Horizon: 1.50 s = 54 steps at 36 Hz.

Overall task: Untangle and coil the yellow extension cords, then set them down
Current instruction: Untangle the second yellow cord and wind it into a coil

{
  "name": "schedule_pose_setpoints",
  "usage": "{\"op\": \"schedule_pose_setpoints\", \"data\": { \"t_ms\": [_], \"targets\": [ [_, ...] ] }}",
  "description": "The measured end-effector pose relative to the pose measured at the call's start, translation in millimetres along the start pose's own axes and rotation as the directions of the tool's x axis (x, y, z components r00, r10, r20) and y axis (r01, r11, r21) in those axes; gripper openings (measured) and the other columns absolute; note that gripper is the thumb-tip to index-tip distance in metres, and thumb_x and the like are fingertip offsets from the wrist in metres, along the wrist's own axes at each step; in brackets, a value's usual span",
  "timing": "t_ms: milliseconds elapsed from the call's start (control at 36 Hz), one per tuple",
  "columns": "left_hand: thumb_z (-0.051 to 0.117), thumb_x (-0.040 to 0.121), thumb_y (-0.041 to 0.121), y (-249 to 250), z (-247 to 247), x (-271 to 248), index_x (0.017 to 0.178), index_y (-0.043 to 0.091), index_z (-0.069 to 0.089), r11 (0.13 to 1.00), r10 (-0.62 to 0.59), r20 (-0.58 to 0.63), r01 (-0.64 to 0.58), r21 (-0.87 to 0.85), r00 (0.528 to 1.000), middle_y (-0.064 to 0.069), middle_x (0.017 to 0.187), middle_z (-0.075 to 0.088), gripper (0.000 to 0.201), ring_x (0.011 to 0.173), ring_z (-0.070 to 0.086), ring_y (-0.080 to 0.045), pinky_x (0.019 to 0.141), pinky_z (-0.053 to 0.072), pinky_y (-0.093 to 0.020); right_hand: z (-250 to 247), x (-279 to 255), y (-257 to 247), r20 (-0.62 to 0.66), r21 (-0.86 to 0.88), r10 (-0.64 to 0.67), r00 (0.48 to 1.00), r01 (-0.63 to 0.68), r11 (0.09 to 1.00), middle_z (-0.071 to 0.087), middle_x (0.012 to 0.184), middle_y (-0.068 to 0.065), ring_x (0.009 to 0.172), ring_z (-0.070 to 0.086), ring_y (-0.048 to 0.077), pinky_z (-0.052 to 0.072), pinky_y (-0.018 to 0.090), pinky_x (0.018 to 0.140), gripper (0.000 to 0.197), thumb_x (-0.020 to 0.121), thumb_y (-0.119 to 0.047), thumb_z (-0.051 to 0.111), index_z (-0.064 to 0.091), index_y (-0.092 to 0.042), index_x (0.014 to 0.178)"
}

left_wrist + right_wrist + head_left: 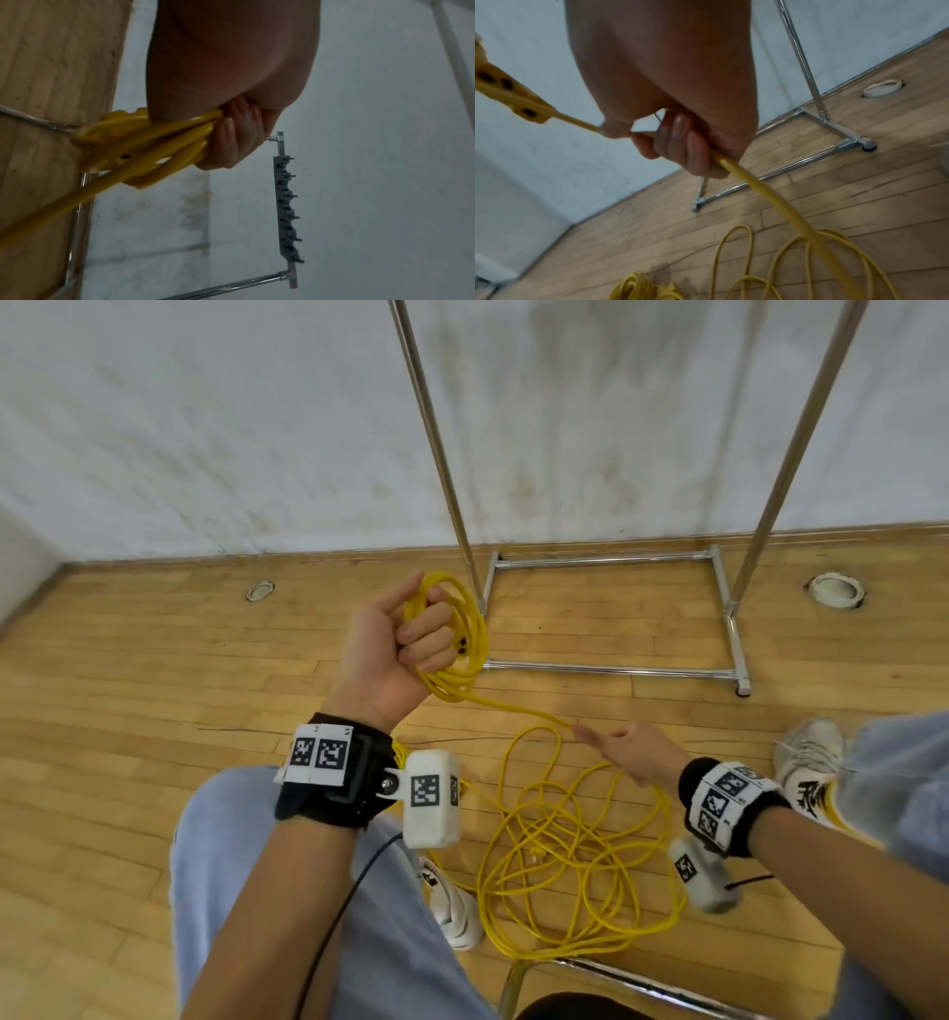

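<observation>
Partial coil (pixel 452 634) is held in the left hand (pixel 390 649), grip closed round several loops. Feed strand (pixel 770 194) is gripped in the right hand (pixel 631 752). Risk: the tangled pile (pixel 575 855) on the floor could get cinched into a knot if pulled hard; loops may slip from the left grip.

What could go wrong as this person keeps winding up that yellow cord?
1. The loose cord on the floor lies in crossed loops, so pulling more through the right hand may tighten a knot.
2. Loops lie close to the white shoe and may snag on it.
3. The left hand grips several loops of the coil at once; as more are added, its grip may slip and some could spill.
</observation>
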<state>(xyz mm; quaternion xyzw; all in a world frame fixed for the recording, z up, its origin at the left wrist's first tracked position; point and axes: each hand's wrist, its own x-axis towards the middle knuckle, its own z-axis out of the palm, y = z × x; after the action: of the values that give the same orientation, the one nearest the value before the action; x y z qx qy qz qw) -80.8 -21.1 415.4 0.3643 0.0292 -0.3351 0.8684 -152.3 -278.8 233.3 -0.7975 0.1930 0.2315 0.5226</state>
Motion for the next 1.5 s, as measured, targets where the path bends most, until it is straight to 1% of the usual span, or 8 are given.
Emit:
{"op": "schedule_pose_setpoints", "data": {
  "t_ms": [472, 694, 833, 917, 1000, 1083, 1194, 1500],
  "targets": [
    [0.044, 0.097, 0.037, -56, 18, 14, 0.077, 0.017, 0.045, 0.852, -0.338, -0.087, 0.344, 0.395, 0.937, 0.011, 0.042, 0.026, 0.029, 0.037, 0.008, -0.006, 0.039, 0.007, -0.022, -54, 11, -88, -0.165, 0.650, -0.025, 0.986, 0.128, 0.749, 0.037, 0.057, -0.006, 0.043, 0.029, 0.007, 0.024, 0.021, 0.037, 0.023, 0.100, -0.019, 0.064, 0.063, -0.010, 0.079],
    [0.038, 0.106, 0.039, -84, 22, 24, 0.074, 0.019, 0.046, 0.825, -0.301, -0.216, 0.367, 0.429, 0.929, 0.011, 0.043, 0.023, 0.039, 0.031, 0.018, -0.003, 0.033, 0.013, -0.018, -53, -35, -136, -0.085, 0.499, -0.318, 0.944, 0.317, 0.807, 0.044, 0.061, -0.004, 0.049, 0.030, 0.009, 0.023, 0.020, 0.040, 0.034, 0.104, -0.022, 0.051, 0.071, 0.006, 0.107],
    [0.037, 0.109, 0.043, -96, 21, 29, 0.082, 0.018, 0.047, 0.899, -0.072, -0.263, 0.177, 0.401, 0.962, 0.007, 0.051, 0.023, 0.039, 0.037, 0.020, -0.006, 0.036, 0.020, -0.020, -36, -69, -142, -0.181, 0.113, -0.572, 0.800, 0.595, 0.796, 0.045, 0.053, -0.009, 0.049, 0.037, 0.016, 0.033, 0.028, 0.051, 0.034, 0.102, -0.019, 0.054, 0.072, -0.016, 0.074],
    [0.037, 0.111, 0.042, -105, 22, 30, 0.096, 0.011, 0.059, 0.862, 0.128, -0.234, 0.008, 0.506, 0.964, 0.000, 0.059, 0.031, 0.041, 0.052, 0.028, -0.014, 0.048, 0.025, -0.026, -19, -82, -136, -0.219, -0.202, -0.725, 0.653, 0.697, 0.688, 0.048, 0.050, -0.017, 0.055, 0.053, 0.009, 0.037, 0.025, 0.056, 0.046, 0.102, -0.016, 0.055, 0.051, -0.032, 0.059],
    [0.036, 0.111, 0.044, -111, 16, 32, 0.103, 0.015, 0.075, 0.872, 0.201, -0.235, -0.064, 0.486, 0.951, -0.020, 0.098, 0.068, 0.049, 0.093, 0.062, -0.034, 0.080, 0.052, -0.044, -5, -93, -130, -0.179, -0.318, -0.764, 0.620, 0.698, 0.641, 0.070, 0.084, -0.010, 0.076, 0.065, 0.006, 0.051, 0.030, 0.067, 0.022, 0.105, -0.026, 0.048, 0.069, -0.023, 0.100],
    [0.037, 0.107, 0.056, -110, 10, 32, 0.120, 0.013, 0.069, 0.944, 0.173, -0.271, -0.081, 0.321, 0.947, -0.023, 0.129, 0.056, 0.056, 0.125, 0.051, -0.039, 0.117, 0.031, -0.059, 5, -99, -127, -0.169, -0.340, -0.767, 0.619, 0.694, 0.635, 0.074, 0.099, -0.003, 0.083, 0.069, 0.012, 0.056, 0.037, 0.073, 0.030, 0.107, -0.028, 0.044, 0.056, -0.023, 0.134],
    [0.029, 0.106, 0.061, -101, 11, 33, 0.075, 0.017, 0.069, 0.996, 0.050, -0.325, -0.024, 0.084, 0.944, -0.002, 0.080, 0.058, 0.068, 0.084, 0.060, -0.017, 0.095, 0.042, -0.035, 19, -101, -117, -0.134, -0.326, -0.770, 0.623, 0.706, 0.628, 0.072, 0.090, 0.001, 0.074, 0.067, 0.017, 0.055, 0.045, 0.065, 0.019, 0.107, -0.026, 0.042, 0.045, -0.025, 0.125],
    [0.043, 0.108, 0.040, -79, 14, 32, 0.077, 0.018, 0.044, 0.975, 0.096, -0.363, -0.162, -0.154, 0.927, 0.005, 0.064, 0.032, 0.038, 0.055, 0.030, -0.012, 0.055, 0.036, -0.025, 29, -100, -100, -0.106, -0.204, -0.736, 0.669, 0.709, 0.675, 0.068, 0.081, -0.001, 0.067, 0.062, 0.017, 0.051, 0.049, 0.064, 0.010, 0.107, -0.026, 0.048, 0.042, -0.025, 0.115]
  ]
}}
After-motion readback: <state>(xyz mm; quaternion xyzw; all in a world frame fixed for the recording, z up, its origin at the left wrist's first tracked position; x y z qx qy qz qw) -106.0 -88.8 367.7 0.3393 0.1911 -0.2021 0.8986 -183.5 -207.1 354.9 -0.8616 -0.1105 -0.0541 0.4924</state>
